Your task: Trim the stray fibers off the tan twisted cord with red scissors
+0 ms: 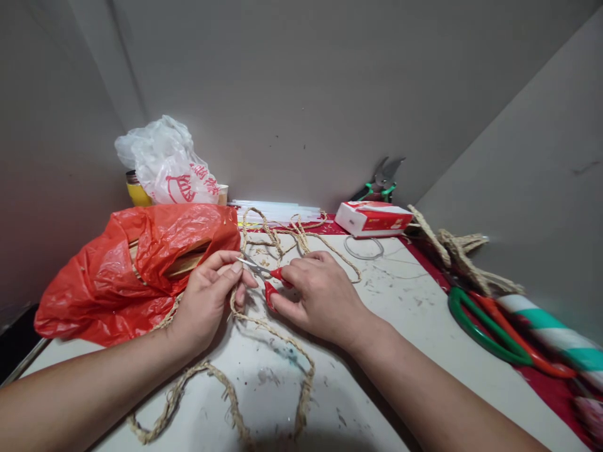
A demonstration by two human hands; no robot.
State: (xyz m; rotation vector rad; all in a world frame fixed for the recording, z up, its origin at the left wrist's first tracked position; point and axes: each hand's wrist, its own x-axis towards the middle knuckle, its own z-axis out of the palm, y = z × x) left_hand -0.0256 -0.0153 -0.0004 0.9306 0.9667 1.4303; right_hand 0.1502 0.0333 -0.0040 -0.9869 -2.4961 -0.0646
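While gripping red-handled scissors [259, 270] by the spread handles in the right hand [320, 292], holds a braided straw cord [308, 376] pinched between the thumb and fingers of the left hand [202, 307]. Points the blades at the left thumb tip, with both hands over the white tabletop [400, 351]; cannot tell whether in contact with the cord there. Has one length of cord running from the left fingers along the tabletop toward the near side, another bend of it lying closer still, and more in loops beyond the hands. Just left of the left hand, has a red plastic bag [103, 270] slumped on the tabletop, gaping around pale brown strips [188, 260]. Behind that, see a white plastic bag [162, 157] with red print, beside a partly hidden yellow container [138, 191]. Past the cord loops, see thin whitish sticks [277, 210] lying in a row; to the right of those, a red and white packet [374, 218], with green-handled pruning shears [384, 179] just behind, near the gray wall [292, 94]. In front of the packet, note a wire ring [363, 257] lying flat. Farther right, well apart from the right hand, see straw braids [464, 245], large scissors [507, 325] with green and orange handles, and a green and white striped roll [549, 326].
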